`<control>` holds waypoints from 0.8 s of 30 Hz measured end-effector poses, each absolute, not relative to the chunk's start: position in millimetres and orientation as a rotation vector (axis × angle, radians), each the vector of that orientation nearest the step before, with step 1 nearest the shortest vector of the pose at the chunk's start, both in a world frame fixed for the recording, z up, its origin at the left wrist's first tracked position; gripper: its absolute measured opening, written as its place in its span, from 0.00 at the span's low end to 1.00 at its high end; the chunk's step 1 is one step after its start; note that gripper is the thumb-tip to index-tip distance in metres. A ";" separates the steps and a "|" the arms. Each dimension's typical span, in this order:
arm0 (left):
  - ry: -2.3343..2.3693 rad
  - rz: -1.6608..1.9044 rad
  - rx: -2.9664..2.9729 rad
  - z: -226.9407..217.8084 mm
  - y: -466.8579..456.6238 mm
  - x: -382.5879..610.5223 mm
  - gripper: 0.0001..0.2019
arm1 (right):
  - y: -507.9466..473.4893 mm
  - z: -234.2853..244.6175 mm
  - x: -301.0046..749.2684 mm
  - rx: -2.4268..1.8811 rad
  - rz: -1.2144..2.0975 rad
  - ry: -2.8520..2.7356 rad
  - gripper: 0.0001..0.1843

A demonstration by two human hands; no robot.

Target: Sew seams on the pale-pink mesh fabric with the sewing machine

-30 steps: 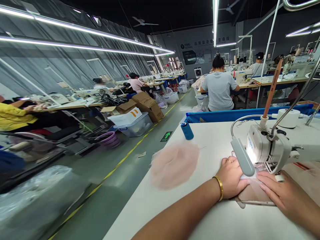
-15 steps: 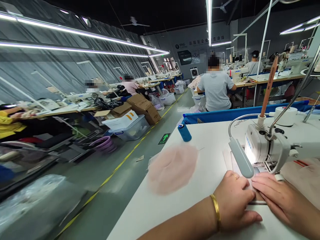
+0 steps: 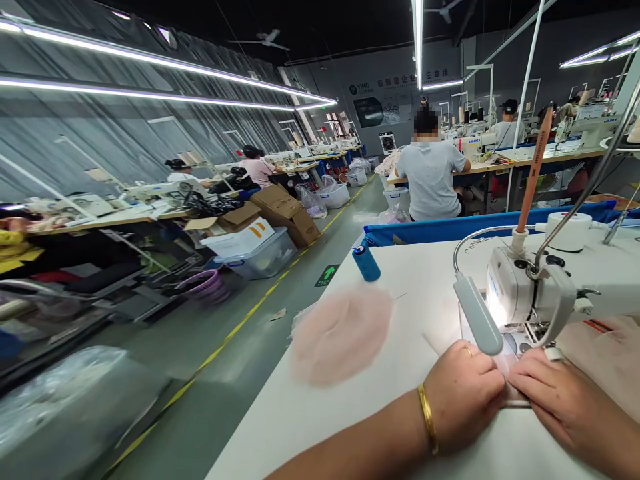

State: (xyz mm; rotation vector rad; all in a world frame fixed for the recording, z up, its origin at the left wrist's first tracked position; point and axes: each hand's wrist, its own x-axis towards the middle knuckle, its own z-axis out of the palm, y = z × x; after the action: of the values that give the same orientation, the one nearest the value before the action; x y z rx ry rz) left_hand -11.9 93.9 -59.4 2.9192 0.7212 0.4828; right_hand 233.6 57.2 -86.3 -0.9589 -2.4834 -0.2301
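Note:
My left hand [image 3: 463, 393], with a gold bangle and a ring, is curled closed on a small pale fabric piece [image 3: 511, 383] just in front of the white sewing machine [image 3: 530, 293]. My right hand [image 3: 555, 397] meets it from the right, fingers bent and pinching the same piece. The fabric is mostly hidden under both hands. The machine's grey lamp arm [image 3: 477, 313] hangs over my left hand. A round pink fabric pile [image 3: 343, 333] lies on the white table [image 3: 320, 427] to the left of my hands.
A blue thread spool [image 3: 367, 262] stands at the table's far left edge. A beige cloth [image 3: 610, 353] lies right of the machine. A yellow-lined aisle [image 3: 240, 327] runs left, flanked by boxes, bins and other workers at sewing tables.
Both hands have gone from lying flat on the fabric to curled and pinching it together, slightly nearer the machine's needle. The view shifted a little.

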 end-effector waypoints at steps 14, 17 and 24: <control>0.782 0.538 2.965 -67.0 103.1 -13.2 0.05 | 63.0 -106.4 243.0 -1.022 -0.144 -2.445 0.20; 0.654 0.503 2.987 -68.1 101.1 -13.9 0.06 | 62.8 -102.8 242.4 -0.976 -0.172 -2.424 0.20; 0.659 0.602 2.996 -71.4 102.1 -13.8 0.07 | 64.7 -102.2 237.3 -1.007 -0.217 -2.402 0.21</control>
State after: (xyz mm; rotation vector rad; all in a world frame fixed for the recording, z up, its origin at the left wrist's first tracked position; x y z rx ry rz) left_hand -13.8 102.1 -71.4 2.9958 0.6586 0.6021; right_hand 237.3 64.7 -102.2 -1.0072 -2.4020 -0.2167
